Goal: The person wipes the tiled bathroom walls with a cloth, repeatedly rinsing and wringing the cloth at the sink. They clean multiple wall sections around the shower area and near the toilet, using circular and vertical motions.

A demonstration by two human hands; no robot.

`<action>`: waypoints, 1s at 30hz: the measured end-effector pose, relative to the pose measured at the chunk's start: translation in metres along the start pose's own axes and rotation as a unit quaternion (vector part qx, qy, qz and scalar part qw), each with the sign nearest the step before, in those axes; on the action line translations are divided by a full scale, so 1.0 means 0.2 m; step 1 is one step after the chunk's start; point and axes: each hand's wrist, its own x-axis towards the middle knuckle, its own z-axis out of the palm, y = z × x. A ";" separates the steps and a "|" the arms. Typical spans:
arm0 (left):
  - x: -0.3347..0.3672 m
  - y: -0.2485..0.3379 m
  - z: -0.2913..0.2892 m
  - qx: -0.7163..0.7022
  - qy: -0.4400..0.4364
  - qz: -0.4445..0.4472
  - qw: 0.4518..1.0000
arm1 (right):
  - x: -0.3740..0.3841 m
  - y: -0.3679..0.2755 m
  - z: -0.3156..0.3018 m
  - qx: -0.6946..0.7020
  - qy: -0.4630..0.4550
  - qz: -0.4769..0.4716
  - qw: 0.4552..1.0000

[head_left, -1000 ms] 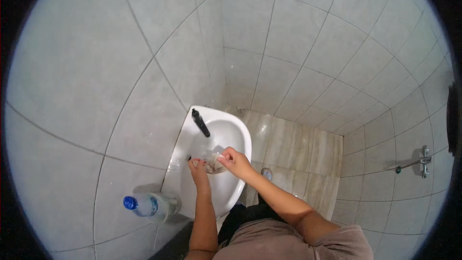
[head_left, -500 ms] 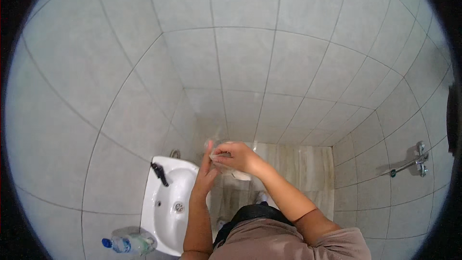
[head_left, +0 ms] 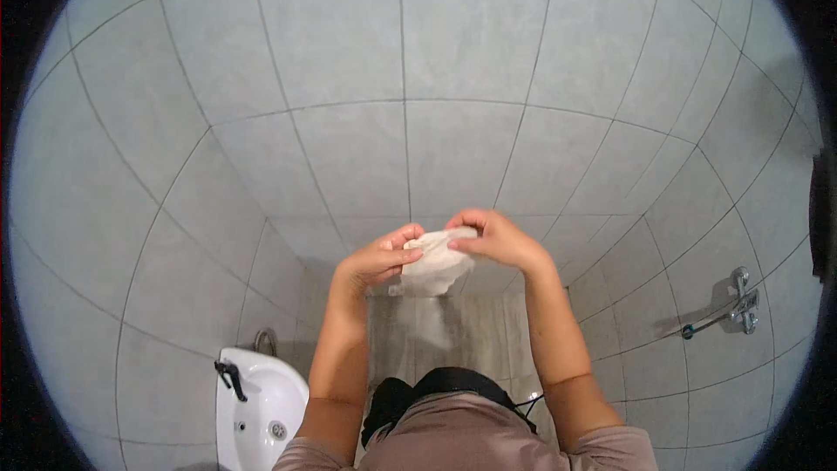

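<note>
Both my hands hold a limp, crumpled off-white piece (head_left: 429, 255) up in front of me. It looks thin, and its lower edge is ragged and partly see-through; its exact kind I cannot make out. My left hand (head_left: 381, 255) pinches its left side between thumb and fingers. The upper right side is gripped by my right hand (head_left: 493, 237), thumb in front and fingers curled behind. Some of the fingertips are hidden by the piece.
At lower left a white washbasin (head_left: 283, 384) with a black tap (head_left: 232, 379) is fixed to the wall. A chrome shower mixer (head_left: 743, 301) juts from the right wall. Grey tiled walls (head_left: 466, 153) surround me, with wood-look flooring (head_left: 471, 323) below. Something dark (head_left: 819, 218) hangs far right.
My hands have moved apart, up and to the right, now stretching the off-white piece between them. My left fingers were upright before. The view has shifted; the plastic bottle by the basin is out of sight.
</note>
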 end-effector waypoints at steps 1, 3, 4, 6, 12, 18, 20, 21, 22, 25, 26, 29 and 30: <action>0.10 -0.06 -0.08 0.045 0.013 -0.014 0.999 | -0.01 0.06 -0.01 -0.018 0.013 -0.010 1.000; 0.26 -0.08 -0.08 0.144 0.031 0.001 0.989 | -0.04 0.19 -0.05 -0.096 0.073 -0.014 0.993; 0.33 -0.08 -0.03 0.197 0.039 0.032 0.979 | -0.05 0.29 -0.08 -0.153 0.114 -0.007 0.982; 0.40 -0.07 0.03 0.173 -0.008 0.075 0.982 | -0.02 0.28 -0.12 -0.168 0.185 0.041 0.967; 0.91 -0.06 -0.13 0.153 0.094 0.083 0.980 | 0.16 0.45 0.00 -0.227 0.626 -0.098 0.740; 1.22 0.17 -0.17 0.202 -0.099 0.022 0.974 | 0.49 0.58 0.05 0.090 0.602 -0.105 0.787; 1.24 0.26 -0.21 0.220 -0.171 0.039 0.960 | 0.56 0.62 0.05 0.047 0.601 -0.144 0.785; 1.24 0.31 -0.21 0.237 -0.200 0.017 0.951 | 0.59 0.65 0.06 0.025 0.601 -0.161 0.782; 1.22 0.37 -0.16 0.253 -0.229 -0.007 0.940 | 0.64 0.67 0.07 0.057 0.617 -0.172 0.766; 1.08 0.49 -0.05 0.477 -0.270 0.175 0.818 | 0.77 0.71 0.13 0.127 0.658 -0.191 0.717; 1.04 0.52 -0.03 0.561 -0.269 0.277 0.732 | 0.81 0.69 0.12 0.110 0.667 -0.195 0.711; 0.95 0.62 -0.14 0.463 -0.173 0.410 0.766 | 0.94 0.63 0.06 -0.025 0.666 -0.210 0.715; 0.95 0.63 -0.20 0.447 -0.133 0.435 0.770 | 0.98 0.61 0.01 -0.105 0.652 -0.216 0.719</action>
